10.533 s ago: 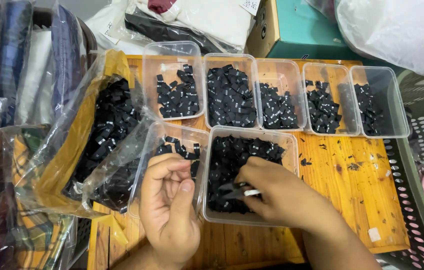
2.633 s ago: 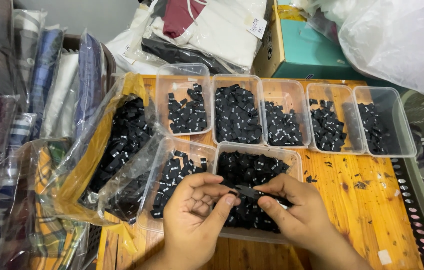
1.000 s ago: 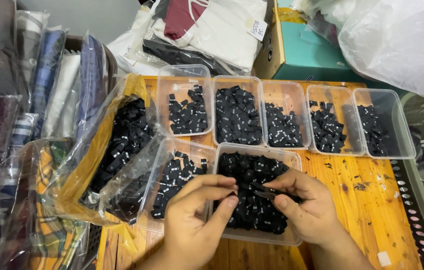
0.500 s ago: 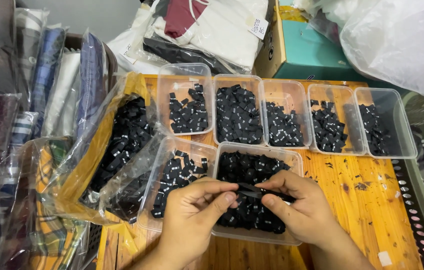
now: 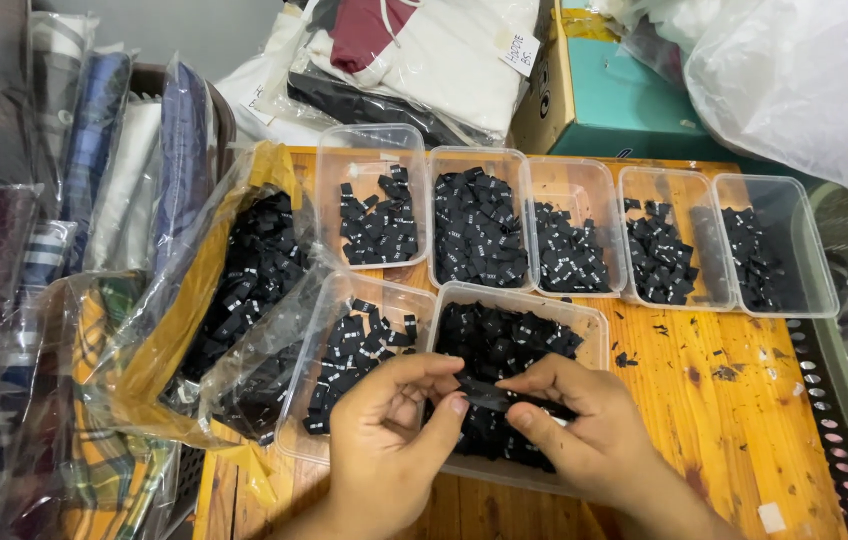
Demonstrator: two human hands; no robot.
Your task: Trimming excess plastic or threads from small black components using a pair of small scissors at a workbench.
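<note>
Both hands (image 5: 394, 450) (image 5: 584, 435) pinching a black label (image 5: 489, 395) over the tub (image 5: 584, 325).

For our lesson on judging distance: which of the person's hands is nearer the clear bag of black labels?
Left. The left hand sits just right of the clear bag; the right hand lies farther right, over the front tub.

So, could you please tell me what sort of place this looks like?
Probably a garment workshop or clothing stockroom. Clear plastic tubs on an orange wooden table hold small black woven labels, folded clothes in plastic bags are stacked behind, and both hands pinch one black label.
</note>
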